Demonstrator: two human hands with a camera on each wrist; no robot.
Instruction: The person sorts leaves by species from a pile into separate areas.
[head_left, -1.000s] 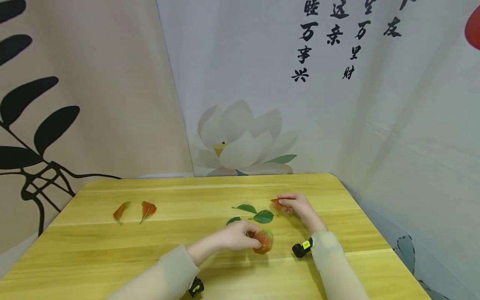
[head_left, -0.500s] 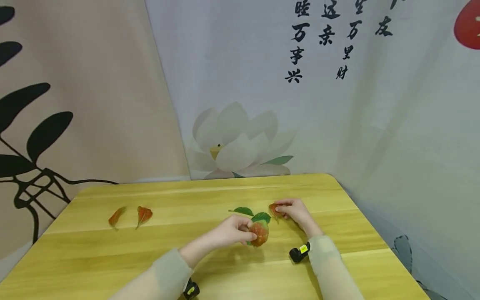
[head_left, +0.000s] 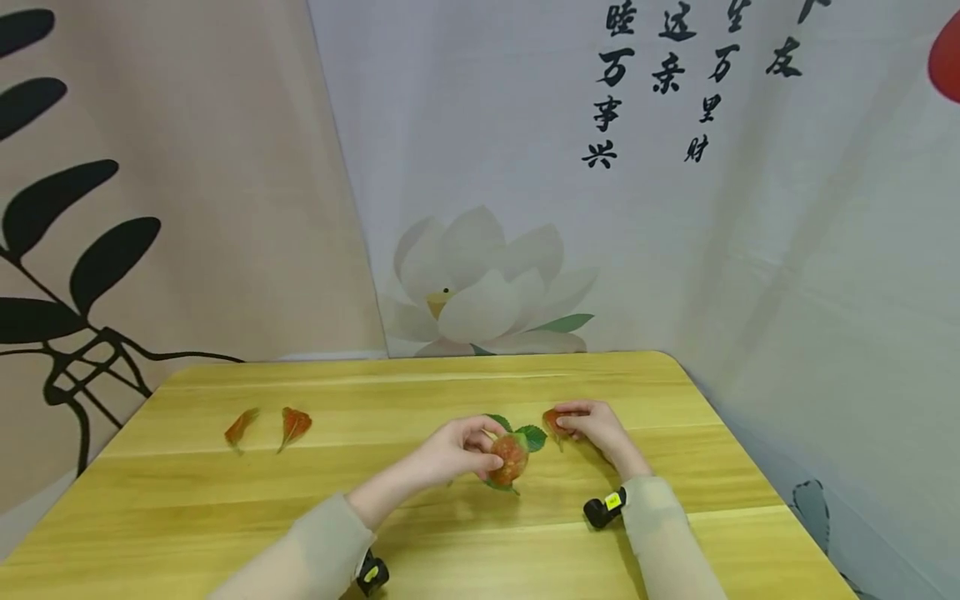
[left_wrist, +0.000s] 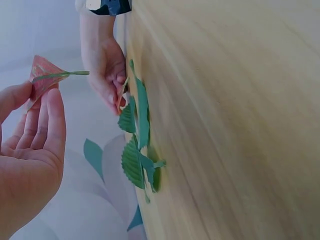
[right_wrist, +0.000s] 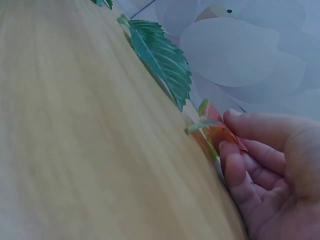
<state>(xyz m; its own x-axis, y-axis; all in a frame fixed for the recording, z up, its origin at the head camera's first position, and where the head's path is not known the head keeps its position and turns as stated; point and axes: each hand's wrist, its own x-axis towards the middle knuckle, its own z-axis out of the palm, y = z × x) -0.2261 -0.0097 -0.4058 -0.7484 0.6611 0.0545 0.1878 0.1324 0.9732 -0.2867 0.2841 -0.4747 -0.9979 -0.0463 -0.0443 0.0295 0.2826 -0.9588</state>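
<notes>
My left hand (head_left: 459,450) pinches an orange-red petal (head_left: 510,460) with a short green stem between thumb and fingers. In the left wrist view this petal (left_wrist: 46,72) is raised off the table, its stem pointing toward my right hand (left_wrist: 107,65). Serrated green leaves (head_left: 533,437) lie on the table just behind it, partly covered by the left hand and petal in the head view. To their right, my right hand (head_left: 600,427) pinches another orange-red petal (head_left: 553,423) low at the tabletop; its green stem shows in the right wrist view.
Two more orange-red petals, one narrow (head_left: 240,427) and one fan-shaped (head_left: 295,425), lie at the back left of the wooden table (head_left: 225,508). A printed curtain (head_left: 487,167) hangs behind the table's far edge.
My left hand has carried its petal away from me and slightly left, over the leaves. The right hand stays at nearly the same place with its petal. The head view has shifted slightly.
</notes>
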